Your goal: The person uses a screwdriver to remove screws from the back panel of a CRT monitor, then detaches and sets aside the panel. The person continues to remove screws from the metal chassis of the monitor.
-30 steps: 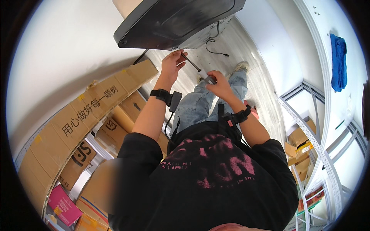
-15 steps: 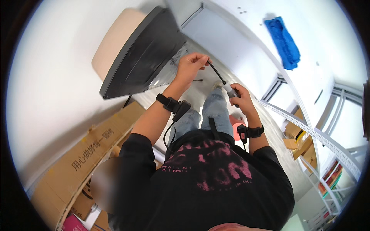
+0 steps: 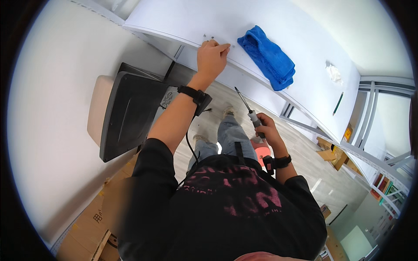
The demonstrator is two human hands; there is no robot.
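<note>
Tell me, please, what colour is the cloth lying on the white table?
Blue, clearest in the head view: the cloth.

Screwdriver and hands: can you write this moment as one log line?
left hand: fingertips on small screws on white table | right hand: holds screwdriver, tip up | blue cloth: on table

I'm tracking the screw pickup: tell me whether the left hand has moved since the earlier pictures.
Yes. The left hand has left the dark monitor and reached up to the white table, fingers by the small screws; the right hand holds the screwdriver.
</note>
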